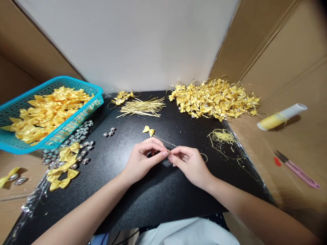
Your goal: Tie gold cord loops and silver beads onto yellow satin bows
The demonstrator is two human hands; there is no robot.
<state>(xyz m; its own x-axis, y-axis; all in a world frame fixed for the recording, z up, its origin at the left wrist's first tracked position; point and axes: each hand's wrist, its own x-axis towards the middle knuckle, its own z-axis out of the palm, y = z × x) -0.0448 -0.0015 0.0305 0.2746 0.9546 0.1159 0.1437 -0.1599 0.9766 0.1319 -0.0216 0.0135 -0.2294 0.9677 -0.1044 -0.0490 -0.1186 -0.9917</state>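
In front of me my left hand [146,158] and my right hand [191,165] meet, thumbs and fingertips pinched together. A thin gold cord [165,141] runs from a yellow ribbon bow [149,131] on the table to my right fingers, and a loop of it shows past that hand. Both hands pinch the cord; a tiny piece shows between the fingertips, its shape unclear. The bow lies just beyond my left hand. Further off are a few silver beads [111,131] and a bundle of gold twist ties [143,107].
A blue basket [99,92] of yellow bows stands at the left, with silver beads [85,136] and loose bows [63,166] beside it. Finished-looking bows with beads form a pile [212,98] at the back right. Tangled cord [223,136], pink-handled snips [298,172] and a roll [281,117] lie right.
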